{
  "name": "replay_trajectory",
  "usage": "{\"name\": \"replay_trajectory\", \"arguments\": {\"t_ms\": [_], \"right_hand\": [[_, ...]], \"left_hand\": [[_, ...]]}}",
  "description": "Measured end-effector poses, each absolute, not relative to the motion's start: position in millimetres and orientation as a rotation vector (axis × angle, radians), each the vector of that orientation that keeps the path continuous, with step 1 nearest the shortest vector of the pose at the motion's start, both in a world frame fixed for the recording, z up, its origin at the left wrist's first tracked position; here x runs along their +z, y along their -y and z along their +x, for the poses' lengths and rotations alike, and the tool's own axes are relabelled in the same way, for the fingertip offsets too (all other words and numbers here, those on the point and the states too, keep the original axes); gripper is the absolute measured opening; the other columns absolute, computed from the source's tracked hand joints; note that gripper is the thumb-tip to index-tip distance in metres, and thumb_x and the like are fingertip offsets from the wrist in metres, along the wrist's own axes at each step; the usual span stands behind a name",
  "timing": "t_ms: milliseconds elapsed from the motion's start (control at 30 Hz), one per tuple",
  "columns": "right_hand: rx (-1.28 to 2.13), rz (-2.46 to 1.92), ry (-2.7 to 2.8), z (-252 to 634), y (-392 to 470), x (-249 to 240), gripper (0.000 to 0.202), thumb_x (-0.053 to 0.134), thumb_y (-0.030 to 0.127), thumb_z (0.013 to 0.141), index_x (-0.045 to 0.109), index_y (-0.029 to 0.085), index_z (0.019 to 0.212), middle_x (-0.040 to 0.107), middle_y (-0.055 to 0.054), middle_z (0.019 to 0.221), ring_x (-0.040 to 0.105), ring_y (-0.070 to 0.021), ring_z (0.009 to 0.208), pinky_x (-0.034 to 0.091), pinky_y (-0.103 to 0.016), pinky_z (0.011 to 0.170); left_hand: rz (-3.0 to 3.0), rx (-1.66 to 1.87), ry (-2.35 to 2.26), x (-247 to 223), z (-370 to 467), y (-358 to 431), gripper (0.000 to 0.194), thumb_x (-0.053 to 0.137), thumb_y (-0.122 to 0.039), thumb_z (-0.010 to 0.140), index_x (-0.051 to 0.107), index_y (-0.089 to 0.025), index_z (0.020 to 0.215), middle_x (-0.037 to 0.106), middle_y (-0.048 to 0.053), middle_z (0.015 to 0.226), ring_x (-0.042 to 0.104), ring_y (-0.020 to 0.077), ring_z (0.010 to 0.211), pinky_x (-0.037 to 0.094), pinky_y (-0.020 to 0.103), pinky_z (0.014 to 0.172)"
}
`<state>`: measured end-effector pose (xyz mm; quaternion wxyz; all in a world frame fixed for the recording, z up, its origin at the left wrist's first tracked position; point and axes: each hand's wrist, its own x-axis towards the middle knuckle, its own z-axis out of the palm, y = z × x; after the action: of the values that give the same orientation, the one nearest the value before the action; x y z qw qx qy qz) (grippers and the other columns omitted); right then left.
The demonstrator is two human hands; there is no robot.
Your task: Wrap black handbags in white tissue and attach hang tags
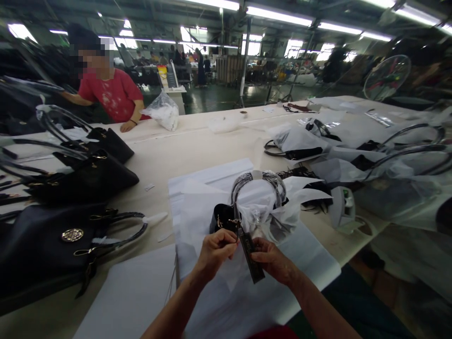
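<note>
In the head view, a handbag [221, 216] with plastic-wrapped handles lies on white paper sheets at the middle of the table, partly covered by thin white wrapping. My right hand [270, 258] holds a dark rectangular tag [251, 259] with small lettering, thumb across its face. Just left of the tag, my left hand [219, 249] is closed in a pinch near the tag's upper end; what lies between its fingertips is too small to tell. Gold-coloured hardware shows on the bag just above my fingers.
Black handbags [88, 176] lie along the left side. Plastic-wrapped bags [303, 141] and a white device [342, 207] are on the right. Across the table [197, 141], a person in a red shirt [115, 94] stands near a clear plastic bag [165, 113].
</note>
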<state>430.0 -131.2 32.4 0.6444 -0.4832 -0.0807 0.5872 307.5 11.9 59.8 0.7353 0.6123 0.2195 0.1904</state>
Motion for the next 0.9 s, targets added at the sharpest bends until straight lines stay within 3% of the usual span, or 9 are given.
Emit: {"name": "replay_trajectory", "arguments": {"t_ms": [133, 267, 333, 433, 567, 767, 900], "right_hand": [[1.411, -1.050, 0.207, 428.8, 130.4, 33.3, 0.038, 0.082, 0.023, 0.053, 0.064, 0.014, 0.085, 0.066, 0.001, 0.073, 0.059, -0.0101, 0.062, 0.043, -0.022, 0.059], [1.524, -0.857, 0.285, 427.9, 133.9, 28.3, 0.039, 0.080, 0.023, 0.056, 0.066, 0.012, 0.091, 0.067, -0.003, 0.075, 0.061, -0.0112, 0.064, 0.044, -0.022, 0.060], [1.544, -0.757, 0.302, 427.0, 135.2, 23.1, 0.037, 0.080, 0.023, 0.054, 0.067, 0.013, 0.086, 0.066, -0.001, 0.068, 0.058, -0.0093, 0.056, 0.042, -0.020, 0.053], [1.416, -0.669, 0.236, 424.7, 131.6, 18.7, 0.029, 0.081, 0.023, 0.052, 0.069, 0.018, 0.077, 0.062, 0.004, 0.056, 0.049, -0.0050, 0.045, 0.037, -0.016, 0.045], [1.162, -0.759, 0.102, 417.9, 114.3, 23.7, 0.028, 0.081, 0.023, 0.051, 0.070, 0.021, 0.076, 0.068, 0.003, 0.066, 0.057, -0.0080, 0.056, 0.043, -0.018, 0.055], [0.920, -0.921, 0.078, 406.9, 94.0, 29.5, 0.022, 0.079, 0.017, 0.048, 0.068, 0.019, 0.067, 0.068, 0.003, 0.069, 0.059, -0.0109, 0.064, 0.045, -0.023, 0.064], [0.841, -1.001, 0.048, 402.8, 88.3, 25.9, 0.021, 0.079, 0.019, 0.048, 0.067, 0.019, 0.065, 0.066, 0.003, 0.066, 0.056, -0.0108, 0.062, 0.044, -0.024, 0.061]], "left_hand": [[1.172, 0.339, -0.510, 59.9, 308.9, -10.2, 0.015, 0.064, -0.026, 0.065, 0.055, -0.013, 0.066, 0.064, 0.004, 0.067, 0.046, 0.0059, 0.037, 0.025, 0.019, 0.036], [1.180, 0.282, -0.508, 60.3, 303.0, -7.9, 0.021, 0.067, -0.031, 0.067, 0.054, -0.014, 0.068, 0.052, -0.004, 0.047, 0.041, 0.0056, 0.038, 0.027, 0.018, 0.040], [1.159, 0.259, -0.518, 57.3, 299.6, -5.3, 0.024, 0.070, -0.031, 0.065, 0.052, -0.015, 0.067, 0.047, -0.006, 0.046, 0.041, 0.0055, 0.041, 0.029, 0.018, 0.042], [1.133, 0.211, -0.516, 49.7, 296.3, -0.3, 0.031, 0.074, -0.029, 0.060, 0.047, -0.016, 0.065, 0.051, -0.005, 0.057, 0.043, 0.0052, 0.045, 0.030, 0.018, 0.043], [1.069, 0.168, -0.447, 43.3, 292.3, 3.0, 0.034, 0.076, -0.027, 0.059, 0.045, -0.015, 0.064, 0.055, -0.001, 0.078, 0.044, 0.0042, 0.050, 0.033, 0.019, 0.044], [0.907, 0.186, -0.354, 46.6, 284.6, -0.3, 0.022, 0.073, -0.024, 0.063, 0.054, -0.013, 0.067, 0.054, 0.000, 0.070, 0.047, 0.0062, 0.052, 0.033, 0.019, 0.047], [1.049, 0.197, -0.391, 42.1, 283.0, 6.0, 0.022, 0.074, -0.025, 0.062, 0.062, -0.013, 0.077, 0.053, 0.007, 0.105, 0.052, 0.0064, 0.056, 0.036, 0.020, 0.047]]}}
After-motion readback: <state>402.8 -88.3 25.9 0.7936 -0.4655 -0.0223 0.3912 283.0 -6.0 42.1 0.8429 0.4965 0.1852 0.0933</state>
